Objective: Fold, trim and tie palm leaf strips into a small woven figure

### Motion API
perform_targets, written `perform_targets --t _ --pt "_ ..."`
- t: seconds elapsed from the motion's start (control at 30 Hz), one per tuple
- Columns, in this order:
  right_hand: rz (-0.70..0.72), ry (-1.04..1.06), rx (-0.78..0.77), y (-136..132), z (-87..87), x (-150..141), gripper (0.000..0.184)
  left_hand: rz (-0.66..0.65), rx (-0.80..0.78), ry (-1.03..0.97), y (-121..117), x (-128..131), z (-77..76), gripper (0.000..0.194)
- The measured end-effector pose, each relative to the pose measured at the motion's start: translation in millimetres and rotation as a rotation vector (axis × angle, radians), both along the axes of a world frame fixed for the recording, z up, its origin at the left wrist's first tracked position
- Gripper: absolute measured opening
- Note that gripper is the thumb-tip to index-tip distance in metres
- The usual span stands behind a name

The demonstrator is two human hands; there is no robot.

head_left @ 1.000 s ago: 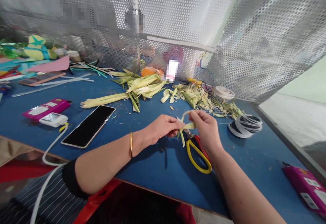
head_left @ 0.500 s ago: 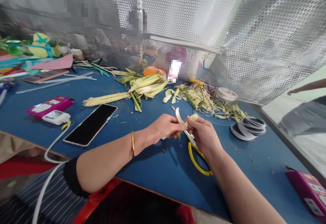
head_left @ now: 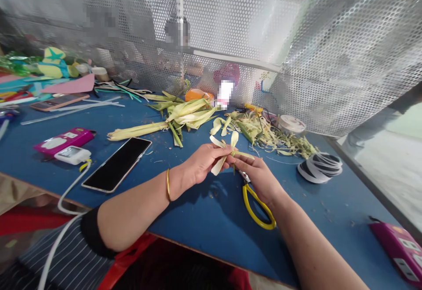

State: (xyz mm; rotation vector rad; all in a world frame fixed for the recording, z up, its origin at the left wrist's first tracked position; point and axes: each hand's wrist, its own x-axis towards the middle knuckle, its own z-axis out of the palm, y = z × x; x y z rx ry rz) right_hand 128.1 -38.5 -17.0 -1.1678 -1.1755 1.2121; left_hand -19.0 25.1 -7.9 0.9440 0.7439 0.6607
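Observation:
Between my hands is a flower shape made of pale corn husk strips [head_left: 234, 138], its petals spread out from a green middle. My left hand [head_left: 211, 160] pinches it from the left, near the centre. From the right, my right hand [head_left: 255, 171] holds one side of it, fingers closed around a petal. Yellow-handled scissors [head_left: 257, 211] lie on the blue table just under my right hand, their blades partly hidden by it. Beyond my hands are a heap of husk scraps [head_left: 263, 129] and a bunch of longer corn husks [head_left: 187, 114].
A phone [head_left: 117, 164] and a magenta power strip [head_left: 67, 139] with a white charger lie left. To the right are a ribbon roll [head_left: 319, 167] and another magenta power strip [head_left: 397, 248]. A perforated metal screen [head_left: 231, 26] stands behind the table [head_left: 204, 219].
The husk piece has turned in my hands, and its petals now fan outward. My right hand has shifted slightly, showing more of the scissors.

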Motion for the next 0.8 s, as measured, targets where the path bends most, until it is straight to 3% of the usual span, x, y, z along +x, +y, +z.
perform_targets --t 0.17,0.3,0.43,0.53,0.67,0.8 --pt "-0.057 -0.174 0.105 -1.2 -6.2 -1.1 0.024 -0.095 -0.046 -0.009 -1.2 -0.9 -0.3 0.019" --pt "-0.211 -0.669 0.283 -2.4 -11.3 2.5 0.026 -0.049 -0.038 0.014 -2.6 -0.4 0.2 0.016" --pt "-0.248 -1.104 0.504 -4.3 -12.2 1.0 0.024 0.041 -0.223 0.027 0.1 1.8 -0.3 0.011" --pt "-0.284 -1.308 0.599 -4.3 -13.1 -1.1 0.024 0.056 -0.325 0.018 2.0 2.6 0.0 0.009" --pt "-0.291 -1.384 0.626 -3.2 -16.7 -2.2 0.026 0.059 -0.367 -0.005 2.3 2.4 1.3 0.011" --pt "-0.295 -1.157 0.516 -1.0 -16.6 3.9 0.018 0.003 -0.316 0.0 0.9 1.5 2.6 0.012"
